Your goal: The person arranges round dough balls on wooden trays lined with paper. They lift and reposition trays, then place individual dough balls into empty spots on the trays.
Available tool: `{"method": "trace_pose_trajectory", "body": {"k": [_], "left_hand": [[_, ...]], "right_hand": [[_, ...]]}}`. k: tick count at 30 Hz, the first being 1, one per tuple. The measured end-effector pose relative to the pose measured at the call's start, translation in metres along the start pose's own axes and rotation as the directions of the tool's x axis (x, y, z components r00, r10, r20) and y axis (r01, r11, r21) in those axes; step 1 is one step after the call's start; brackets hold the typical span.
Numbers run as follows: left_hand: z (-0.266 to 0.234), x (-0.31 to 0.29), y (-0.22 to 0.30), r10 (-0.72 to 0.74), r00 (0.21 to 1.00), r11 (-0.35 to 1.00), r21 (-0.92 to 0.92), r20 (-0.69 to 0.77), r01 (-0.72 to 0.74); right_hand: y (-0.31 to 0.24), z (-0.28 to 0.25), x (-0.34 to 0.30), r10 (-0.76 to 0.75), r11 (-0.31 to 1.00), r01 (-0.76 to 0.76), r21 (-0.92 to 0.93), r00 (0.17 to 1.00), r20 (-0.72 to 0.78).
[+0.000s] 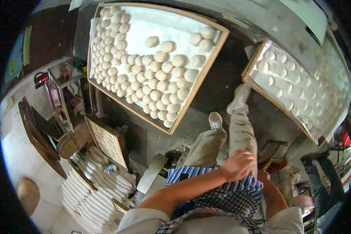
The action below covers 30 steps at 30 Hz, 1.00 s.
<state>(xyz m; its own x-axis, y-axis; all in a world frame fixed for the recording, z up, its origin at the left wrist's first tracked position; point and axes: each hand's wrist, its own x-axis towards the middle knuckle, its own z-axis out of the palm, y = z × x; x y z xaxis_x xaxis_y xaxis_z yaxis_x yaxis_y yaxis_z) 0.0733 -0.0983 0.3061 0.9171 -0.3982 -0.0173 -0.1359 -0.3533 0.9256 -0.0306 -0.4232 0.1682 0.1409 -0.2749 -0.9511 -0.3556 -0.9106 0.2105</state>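
**A:** Where do the hands sit relative to the big wooden-framed tray of pale round dough balls (pixel 199 84)?

**B:** Both are well short of it, below its near corner. The left hand (pixel 238 164) hovers over the striped and checked apron (pixel 238 191), fingers loosely curled, half open, gripping nothing. The tray lies up and to the left of those fingers, across a stretch of dark floor (pixel 218 89).

**A:** And the right hand?

**B:** The right hand (pixel 263 177) is mostly tucked behind the left forearm; I cannot tell whether it is open or closed. The left is slightly nearer the tray.

**A:** How does the tray lie?

**B:** Its long axis runs away from the person, tilting up-left. White liner inside; the balls are smooth, off-white, packed in rows along its left side and near corner, sparse at the far right. A second similar tray (pixel 257 80) sits to its right.
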Motion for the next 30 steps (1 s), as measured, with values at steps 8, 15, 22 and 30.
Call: {"method": "trace_pose_trajectory", "body": {"k": [8, 15, 22, 30], "left_hand": [[-0.242, -0.170, -0.216, -0.609, 0.100, 0.606, -0.380, -0.787, 0.698], [-0.330, -0.207, -0.362, -0.839, -0.262, 0.409, -0.871, -0.477, 0.274], [-0.325, -0.227, -0.353, -0.933, -0.052, 0.357, -0.934, -0.356, -0.016], [-0.325, -0.239, -0.365, -0.916, 0.129, 0.385, -0.923, -0.379, 0.019]], "right_hand": [[-0.326, -0.043, 0.007, -0.493, 0.847, 0.513, 0.140, 0.856, -0.154], [-0.450, 0.020, 0.089, -0.637, 0.757, 0.653, 0.035, 0.748, -0.186], [-0.380, 0.013, 0.164, -0.537, 0.843, 0.521, -0.134, 0.824, -0.181], [-0.273, 0.006, 0.213, -0.389, 0.911, 0.327, -0.252, 0.882, -0.264]]}}
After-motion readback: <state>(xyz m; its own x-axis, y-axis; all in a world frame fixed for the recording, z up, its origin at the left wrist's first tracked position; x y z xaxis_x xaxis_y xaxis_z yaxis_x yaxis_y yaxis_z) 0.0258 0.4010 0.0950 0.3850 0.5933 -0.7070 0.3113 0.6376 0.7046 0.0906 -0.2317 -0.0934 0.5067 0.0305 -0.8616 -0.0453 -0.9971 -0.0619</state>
